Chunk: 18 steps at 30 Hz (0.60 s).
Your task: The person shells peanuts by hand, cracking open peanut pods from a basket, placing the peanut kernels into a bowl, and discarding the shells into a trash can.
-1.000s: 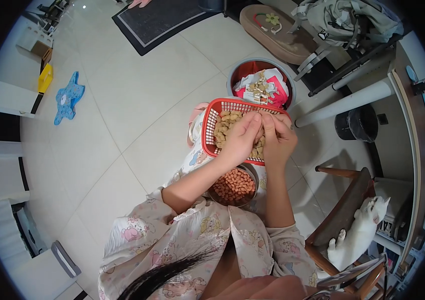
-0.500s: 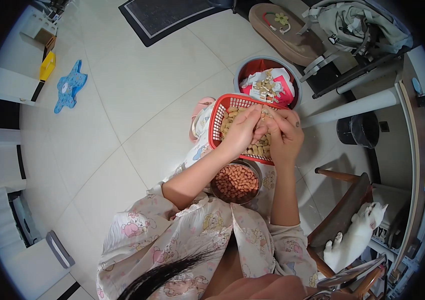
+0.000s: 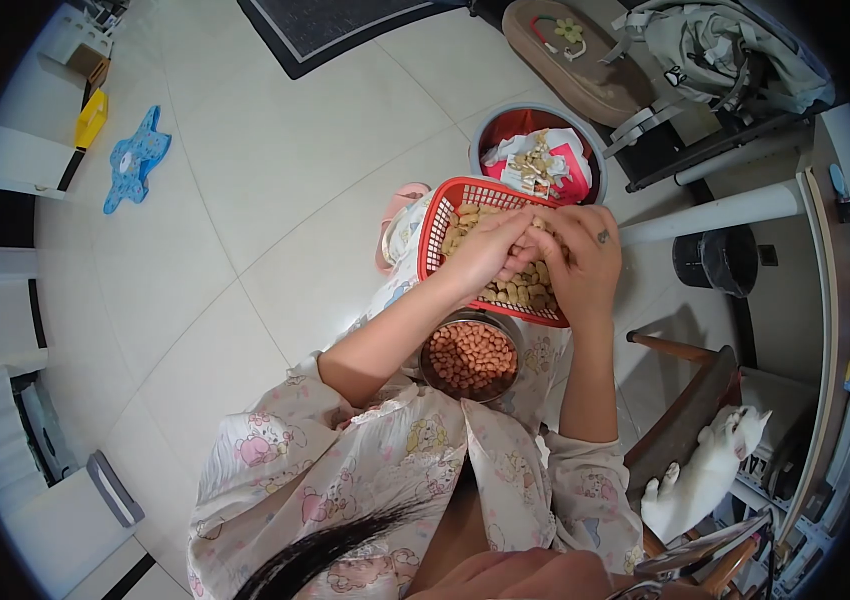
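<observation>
Hands meet over the red basket [image 3: 435, 232]: left hand [image 3: 485, 255] and right hand [image 3: 582, 262] pinch one peanut [image 3: 528, 252], both grips clamped. Bowl of shelled kernels [image 3: 470, 359] sits just below, within short reach

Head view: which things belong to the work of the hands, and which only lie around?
In use: left hand, right hand, red basket of unshelled peanuts, bowl of shelled nuts, bin with shells.

Lying about: cat, sandal, mat, blue toy.
</observation>
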Tool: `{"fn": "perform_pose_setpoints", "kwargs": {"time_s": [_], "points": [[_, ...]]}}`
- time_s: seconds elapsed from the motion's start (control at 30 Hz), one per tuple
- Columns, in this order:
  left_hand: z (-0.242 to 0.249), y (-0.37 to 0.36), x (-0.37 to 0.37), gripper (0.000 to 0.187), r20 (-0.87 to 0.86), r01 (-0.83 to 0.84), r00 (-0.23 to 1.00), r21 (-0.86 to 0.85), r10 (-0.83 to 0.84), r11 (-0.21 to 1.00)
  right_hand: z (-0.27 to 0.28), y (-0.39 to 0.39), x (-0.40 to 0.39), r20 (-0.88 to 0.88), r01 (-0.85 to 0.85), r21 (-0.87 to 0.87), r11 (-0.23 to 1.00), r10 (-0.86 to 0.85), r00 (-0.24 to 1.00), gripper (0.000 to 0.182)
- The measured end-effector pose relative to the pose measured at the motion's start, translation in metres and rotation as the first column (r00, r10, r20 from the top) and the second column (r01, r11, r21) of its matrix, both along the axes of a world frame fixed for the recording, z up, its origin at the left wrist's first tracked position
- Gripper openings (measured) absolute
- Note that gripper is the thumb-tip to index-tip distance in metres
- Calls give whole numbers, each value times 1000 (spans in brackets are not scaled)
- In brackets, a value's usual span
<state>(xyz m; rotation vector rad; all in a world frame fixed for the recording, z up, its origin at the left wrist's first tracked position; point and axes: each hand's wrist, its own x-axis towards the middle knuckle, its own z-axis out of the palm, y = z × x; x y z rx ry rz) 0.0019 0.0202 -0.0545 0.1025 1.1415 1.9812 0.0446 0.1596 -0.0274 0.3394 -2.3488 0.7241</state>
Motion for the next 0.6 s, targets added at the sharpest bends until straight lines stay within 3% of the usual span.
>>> {"fn": "perform_pose_setpoints", "kwargs": {"time_s": [0.13,0.2,0.27,0.37,0.4,0.5,0.53,0.6], "points": [[0,-7,-9,39,-67,3,998,-74,-8,997,-3,9,-10,104,124,-137,983,-110,988,16],[-1,-15,-13,39,-296,-48,955,-148,2,988,-5,23,-24,151,204,-181,962,-178,972,17],[-3,-19,-15,37,-274,-52,962,-182,0,982,-8,42,-44,189,269,-17,963,-261,947,22],[-12,-19,-15,31,-556,-197,830,-340,-28,920,-8,50,-45,178,293,127,948,-312,933,25],[-14,-18,-14,31,-557,-197,830,-339,-28,920,-6,49,-42,166,276,175,945,-305,938,26],[-11,-18,-11,23,-711,-236,650,-524,-268,819,-6,39,-20,257,191,114,975,-215,942,21],[-7,-16,-8,23,-708,-231,653,-525,-270,819,-4,36,-11,262,194,115,974,-218,940,21],[-1,-7,1,27,-835,-326,395,-517,-383,792,2,32,5,373,116,26,993,-117,920,16]]}}
